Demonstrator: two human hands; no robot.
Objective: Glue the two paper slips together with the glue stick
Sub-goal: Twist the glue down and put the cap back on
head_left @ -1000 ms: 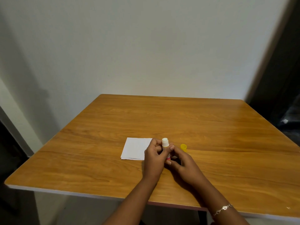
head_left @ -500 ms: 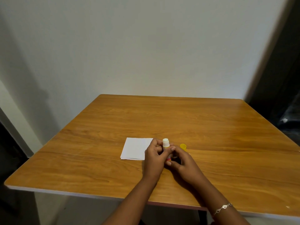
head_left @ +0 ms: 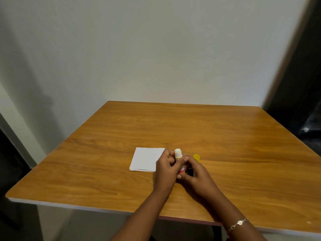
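Note:
Two white paper slips [head_left: 146, 159] lie stacked on the wooden table [head_left: 225, 146], the lower one peeking out at the front edge. The glue stick [head_left: 178, 153] stands upright and uncapped, its white glue tip showing above my fingers. My left hand [head_left: 168, 168] wraps around the upper body of the stick. My right hand [head_left: 197, 174] grips its lower end, which is mostly hidden. The yellow cap [head_left: 196, 157] rests on the table just right of the stick, behind my right hand.
A white wall rises behind the table's far edge. A dark opening lies to the right, with a dark gap at the lower left. A bracelet [head_left: 238, 223] sits on my right wrist.
The white glue tip stands slightly higher above my left fingers than a second ago. Both hands stay in place on the stick. Papers and cap have not moved.

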